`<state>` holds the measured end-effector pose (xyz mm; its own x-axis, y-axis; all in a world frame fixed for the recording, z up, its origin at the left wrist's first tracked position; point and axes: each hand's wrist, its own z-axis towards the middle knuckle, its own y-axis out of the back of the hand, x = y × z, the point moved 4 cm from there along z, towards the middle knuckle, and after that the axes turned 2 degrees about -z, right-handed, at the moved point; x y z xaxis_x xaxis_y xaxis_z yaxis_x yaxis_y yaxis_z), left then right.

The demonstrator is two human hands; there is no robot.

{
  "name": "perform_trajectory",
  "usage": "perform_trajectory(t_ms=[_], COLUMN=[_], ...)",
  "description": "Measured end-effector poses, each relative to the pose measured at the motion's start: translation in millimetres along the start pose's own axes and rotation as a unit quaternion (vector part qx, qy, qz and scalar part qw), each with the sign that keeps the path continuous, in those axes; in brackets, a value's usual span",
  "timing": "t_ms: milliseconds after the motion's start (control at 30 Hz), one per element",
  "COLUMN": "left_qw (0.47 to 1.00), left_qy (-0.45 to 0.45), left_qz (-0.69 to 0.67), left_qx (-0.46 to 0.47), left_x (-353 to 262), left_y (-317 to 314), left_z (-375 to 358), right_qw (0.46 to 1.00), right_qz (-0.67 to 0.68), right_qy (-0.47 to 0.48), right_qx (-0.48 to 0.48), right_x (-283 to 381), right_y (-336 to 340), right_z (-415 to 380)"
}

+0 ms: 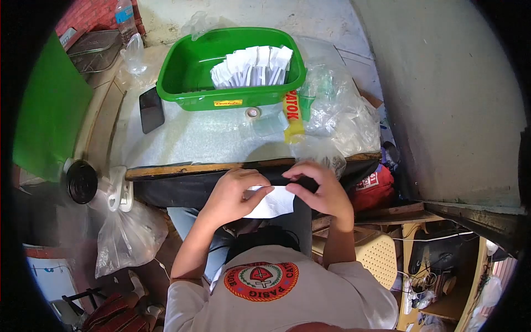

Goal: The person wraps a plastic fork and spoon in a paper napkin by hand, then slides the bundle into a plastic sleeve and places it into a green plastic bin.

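In front of my lap is a small piece of white paper (272,205), just below the table edge. My left hand (235,193) is closed on its upper left part, thumb and finger pinching it. At the paper's upper right corner, my right hand (323,191) has its thumb against the sheet and its forefinger curved above; its other fingers are partly hidden. Beyond them on the table is a green plastic basin (199,101) holding a fanned row of folded white papers (254,63). A roll of tape (253,113) lies by the basin's near side.
A black phone (151,110) lies left of the basin. Clear plastic bags (348,122) and a yellow-red strip (292,116) are on the right. A filled plastic bag (130,238) hangs off the table's left side. A grey wall (448,105) borders the right.
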<state>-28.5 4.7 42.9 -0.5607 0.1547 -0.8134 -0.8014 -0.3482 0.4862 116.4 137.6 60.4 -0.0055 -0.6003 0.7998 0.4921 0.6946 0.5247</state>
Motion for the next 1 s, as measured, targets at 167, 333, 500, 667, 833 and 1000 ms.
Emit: perform_trajectory(t_ms=[167, 333, 500, 667, 833, 1000], left_qw=[1.0, 0.999, 0.999, 0.998, 0.997, 0.992], left_qy=[0.003, 0.03, 0.02, 0.042, 0.039, 0.072], left_qz=[-0.011, -0.023, -0.026, -0.036, -0.05, -0.085], left_qx=[-0.004, 0.005, -0.005, -0.025, -0.038, -0.052], left_x=[-1, 0, 2, 3, 3, 5], left_y=[0, 2, 2, 3, 0, 0], left_z=[0, -2, -2, -2, 0, 0], right_qw=[0.998, 0.998, 0.999, 1.0, 0.997, 0.99], right_qz=[-0.001, -0.012, -0.026, -0.016, 0.072, 0.105], right_qy=[0.023, 0.022, 0.013, 0.0, -0.03, -0.088], right_qx=[0.058, 0.055, 0.036, -0.006, 0.02, 0.021], right_x=[-12, -13, -16, -19, -14, -24], right_y=[-14, -3, 8, 11, -12, -21], right_z=[0, -2, -6, -8, -4, -4])
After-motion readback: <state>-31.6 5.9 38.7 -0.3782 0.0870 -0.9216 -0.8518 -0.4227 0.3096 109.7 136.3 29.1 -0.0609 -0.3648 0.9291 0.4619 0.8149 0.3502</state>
